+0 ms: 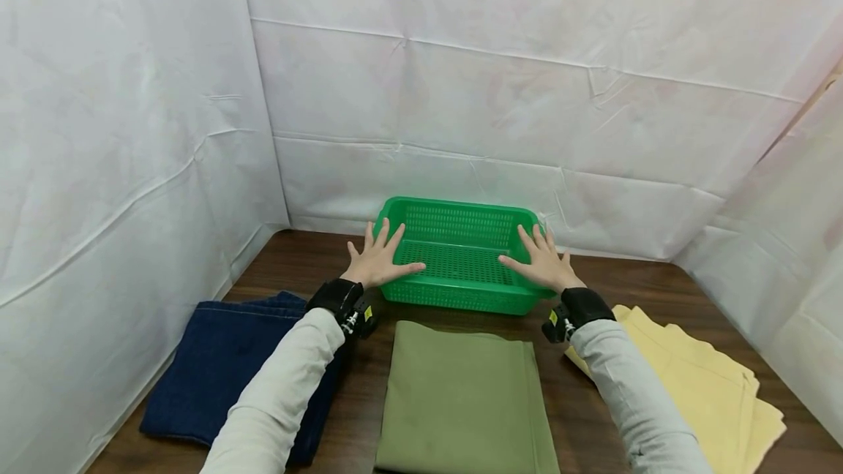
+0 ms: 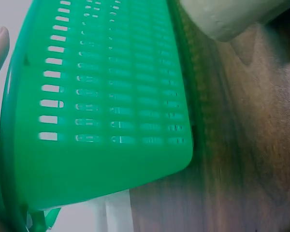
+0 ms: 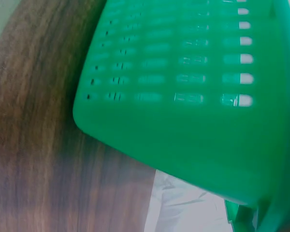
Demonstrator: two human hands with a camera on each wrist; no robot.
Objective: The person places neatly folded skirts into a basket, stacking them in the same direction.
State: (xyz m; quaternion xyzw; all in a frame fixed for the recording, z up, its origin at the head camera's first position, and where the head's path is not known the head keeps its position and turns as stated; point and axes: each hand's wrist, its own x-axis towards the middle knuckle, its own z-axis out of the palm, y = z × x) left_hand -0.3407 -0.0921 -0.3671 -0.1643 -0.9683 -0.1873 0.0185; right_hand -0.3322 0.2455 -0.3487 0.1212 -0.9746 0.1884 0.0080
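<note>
A green plastic basket [image 1: 454, 295] with slotted walls stands on the table near the back wall. My left hand [image 1: 377, 258] is spread over its left end, fingers straight and apart. Over the right end is my right hand [image 1: 545, 263], spread in the same way. Neither hand grips anything; whether the palms touch the rim cannot be told. The left wrist view shows the slotted basket wall [image 2: 101, 121] up close, with part of a finger at the left edge. In the right wrist view the basket wall [image 3: 174, 125] fills much of the frame.
Folded olive cloth [image 1: 464, 401] lies in front of the basket. Dark blue folded denim [image 1: 217, 371] is at the left, partly under the left forearm. Pale yellow folded cloth [image 1: 698, 386] lies at the right. White sheeting [image 1: 461, 93] encloses the wooden table [image 1: 369, 371].
</note>
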